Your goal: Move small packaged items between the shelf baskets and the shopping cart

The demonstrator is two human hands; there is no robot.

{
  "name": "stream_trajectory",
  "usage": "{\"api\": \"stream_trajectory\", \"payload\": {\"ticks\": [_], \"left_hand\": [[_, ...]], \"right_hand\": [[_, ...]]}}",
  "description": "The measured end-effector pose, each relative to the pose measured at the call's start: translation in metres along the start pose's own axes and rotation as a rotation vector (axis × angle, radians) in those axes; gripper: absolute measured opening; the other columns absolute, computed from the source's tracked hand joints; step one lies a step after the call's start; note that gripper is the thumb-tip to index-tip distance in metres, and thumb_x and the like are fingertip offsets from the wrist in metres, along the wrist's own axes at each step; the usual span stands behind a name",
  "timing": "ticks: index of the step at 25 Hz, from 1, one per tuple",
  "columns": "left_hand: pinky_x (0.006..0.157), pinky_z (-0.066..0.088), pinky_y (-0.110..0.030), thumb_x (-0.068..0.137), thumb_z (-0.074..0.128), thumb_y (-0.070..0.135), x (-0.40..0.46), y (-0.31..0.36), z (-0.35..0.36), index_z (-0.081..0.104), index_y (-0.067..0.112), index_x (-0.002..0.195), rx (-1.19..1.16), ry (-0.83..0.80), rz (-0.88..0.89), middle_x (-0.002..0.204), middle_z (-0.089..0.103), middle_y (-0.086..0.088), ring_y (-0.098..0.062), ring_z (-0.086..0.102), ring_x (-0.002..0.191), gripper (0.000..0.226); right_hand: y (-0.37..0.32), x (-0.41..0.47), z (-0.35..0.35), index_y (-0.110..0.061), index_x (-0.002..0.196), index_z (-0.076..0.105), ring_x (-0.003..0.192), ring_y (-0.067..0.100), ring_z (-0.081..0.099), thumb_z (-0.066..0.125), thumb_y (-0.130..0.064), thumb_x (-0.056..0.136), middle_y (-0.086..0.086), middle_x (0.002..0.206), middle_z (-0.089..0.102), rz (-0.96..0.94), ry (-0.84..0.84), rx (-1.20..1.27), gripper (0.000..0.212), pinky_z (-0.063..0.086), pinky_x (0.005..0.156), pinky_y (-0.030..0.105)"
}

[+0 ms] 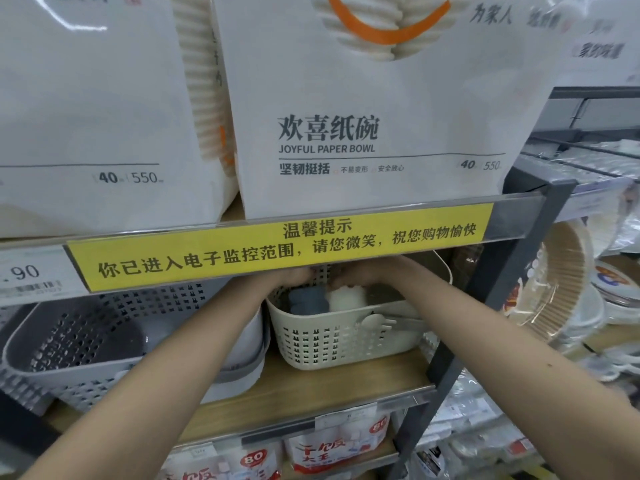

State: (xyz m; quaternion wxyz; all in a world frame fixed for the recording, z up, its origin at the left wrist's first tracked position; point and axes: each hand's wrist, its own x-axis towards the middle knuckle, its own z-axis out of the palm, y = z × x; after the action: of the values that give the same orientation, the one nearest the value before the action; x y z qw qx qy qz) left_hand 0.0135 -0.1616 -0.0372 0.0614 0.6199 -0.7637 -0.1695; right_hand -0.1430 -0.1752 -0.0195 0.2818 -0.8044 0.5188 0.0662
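Here both forearms reach into the cream perforated basket (pixel 346 337) on the wooden shelf (pixel 339 382). The left hand (pixel 298 273) and right hand (pixel 353 277) are at its back rim, half hidden behind the yellow notice strip (pixel 277 251), so their grip cannot be told. Just below them in the basket lie a grey-blue bundle (pixel 306 301) and a white one (pixel 346 299), side by side. A grey basket (pixel 86 344) stands beside it to the left.
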Motion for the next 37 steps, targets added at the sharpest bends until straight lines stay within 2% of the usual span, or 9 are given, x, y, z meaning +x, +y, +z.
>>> {"api": "stream_trajectory", "payload": {"ticks": [4, 7, 9, 13, 18, 22, 25, 30, 37], "left_hand": [[0.092, 0.039, -0.027, 0.096, 0.048, 0.012, -0.046, 0.008, -0.015, 0.057, 0.006, 0.115, -0.051, 0.075, 0.102, 0.119, 0.059, -0.011, -0.023, 0.053, 0.112, 0.022], [0.094, 0.045, -0.031, 0.096, 0.05, 0.022, -0.091, 0.022, -0.021, 0.056, 0.019, 0.123, -0.033, 0.162, 0.148, 0.122, 0.06, 0.003, -0.015, 0.055, 0.112, 0.028], [0.095, 0.045, -0.032, 0.096, 0.048, 0.026, -0.12, 0.036, -0.016, 0.054, 0.022, 0.128, 0.064, 0.259, 0.199, 0.129, 0.057, 0.005, -0.015, 0.053, 0.116, 0.033], [0.089, 0.048, -0.034, 0.093, 0.043, 0.028, -0.162, 0.068, 0.008, 0.059, 0.016, 0.121, 0.079, 0.425, 0.484, 0.12, 0.061, 0.0, -0.021, 0.058, 0.108, 0.034], [0.088, 0.048, -0.031, 0.091, 0.04, 0.029, -0.167, 0.131, 0.07, 0.057, 0.017, 0.12, 0.012, 0.303, 0.685, 0.119, 0.06, 0.003, -0.014, 0.055, 0.109, 0.036], [0.085, 0.048, -0.03, 0.092, 0.04, 0.031, -0.151, 0.196, 0.137, 0.057, 0.019, 0.121, -0.035, 0.081, 0.788, 0.115, 0.06, 0.005, -0.015, 0.057, 0.105, 0.035], [0.093, 0.037, -0.022, 0.098, 0.042, 0.03, -0.138, 0.25, 0.187, 0.048, 0.023, 0.133, -0.086, -0.109, 0.839, 0.13, 0.051, 0.009, -0.01, 0.049, 0.117, 0.036], [0.091, 0.042, -0.02, 0.097, 0.046, 0.033, -0.116, 0.322, 0.273, 0.047, 0.027, 0.134, -0.157, -0.385, 0.778, 0.131, 0.053, 0.011, -0.005, 0.053, 0.112, 0.038], [0.09, 0.044, -0.022, 0.094, 0.052, 0.03, -0.08, 0.372, 0.352, 0.056, 0.025, 0.125, -0.066, -0.624, 0.74, 0.12, 0.061, 0.011, -0.004, 0.056, 0.109, 0.031]], "right_hand": [[-0.012, -0.07, -0.002, -0.014, 0.131, 0.051, 0.121, 0.017, 0.048, 0.055, -0.021, 0.094, 0.0, 0.131, 0.054, -0.158, 0.323, 0.071, 0.038, 0.035, 0.089, 0.022], [-0.014, -0.117, 0.017, -0.015, 0.13, 0.052, 0.121, 0.024, 0.049, 0.053, -0.027, 0.094, 0.004, 0.133, 0.054, -0.149, 0.582, -0.156, 0.039, 0.038, 0.093, 0.031], [-0.012, -0.148, 0.038, -0.013, 0.12, 0.059, 0.111, 0.028, 0.055, 0.049, -0.03, 0.092, 0.006, 0.12, 0.061, -0.2, 0.744, -0.266, 0.034, 0.039, 0.097, 0.038], [0.02, -0.205, 0.091, -0.013, 0.107, 0.063, 0.107, 0.019, 0.057, 0.043, -0.029, 0.089, 0.001, 0.111, 0.064, -0.145, 0.915, -0.315, 0.031, 0.034, 0.105, 0.037], [0.084, -0.271, 0.161, -0.014, 0.112, 0.063, 0.105, 0.02, 0.059, 0.052, -0.027, 0.088, 0.0, 0.113, 0.064, 0.169, 0.92, -0.199, 0.029, 0.041, 0.098, 0.036], [0.141, -0.331, 0.216, -0.017, 0.108, 0.063, 0.098, 0.019, 0.059, 0.057, -0.024, 0.087, -0.001, 0.108, 0.064, 0.443, 0.893, -0.022, 0.023, 0.047, 0.084, 0.036], [0.185, -0.379, 0.254, -0.021, 0.115, 0.061, 0.104, 0.022, 0.057, 0.057, -0.026, 0.093, -0.003, 0.113, 0.061, 0.703, 0.818, 0.152, 0.022, 0.04, 0.083, 0.03], [0.244, -0.448, 0.313, -0.029, 0.124, 0.051, 0.116, 0.013, 0.05, 0.048, -0.035, 0.097, -0.011, 0.126, 0.052, 1.026, 0.685, 0.427, 0.029, 0.039, 0.093, 0.026], [0.291, -0.478, 0.354, -0.025, 0.126, 0.052, 0.115, 0.007, 0.052, 0.051, -0.032, 0.095, -0.01, 0.126, 0.055, 1.196, 0.64, 0.681, 0.032, 0.039, 0.09, 0.019]]}}
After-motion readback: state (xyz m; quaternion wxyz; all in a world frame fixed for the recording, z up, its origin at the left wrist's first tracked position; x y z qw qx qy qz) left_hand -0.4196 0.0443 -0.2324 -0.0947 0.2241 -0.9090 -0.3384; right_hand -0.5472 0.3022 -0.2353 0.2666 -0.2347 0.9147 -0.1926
